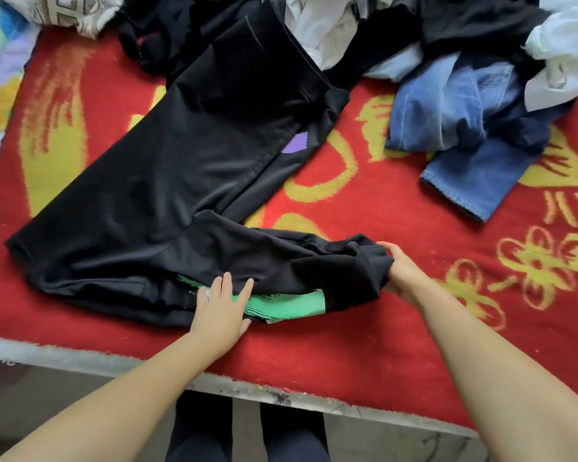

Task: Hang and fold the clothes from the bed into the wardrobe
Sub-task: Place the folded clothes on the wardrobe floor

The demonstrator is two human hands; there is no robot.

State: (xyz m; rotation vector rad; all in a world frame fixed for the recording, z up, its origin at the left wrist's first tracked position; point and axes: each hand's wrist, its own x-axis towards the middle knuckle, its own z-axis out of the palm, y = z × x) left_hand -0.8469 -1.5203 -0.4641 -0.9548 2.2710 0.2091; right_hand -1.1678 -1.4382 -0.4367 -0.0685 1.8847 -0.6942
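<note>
left hand (pixel 221 305) half covers green print (pixel 281 303); right hand's (pixel 402 271) fingers buried in black garment (pixel 167 181).

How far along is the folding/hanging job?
Early. Done: nothing folded or hung is in view; no wardrobe visible. In hand: the black garment lies spread on the red blanket; the left hand presses flat on its green print while the right hand grips a bunched end. Left: the jeans and the heap of dark and white clothes.
</note>
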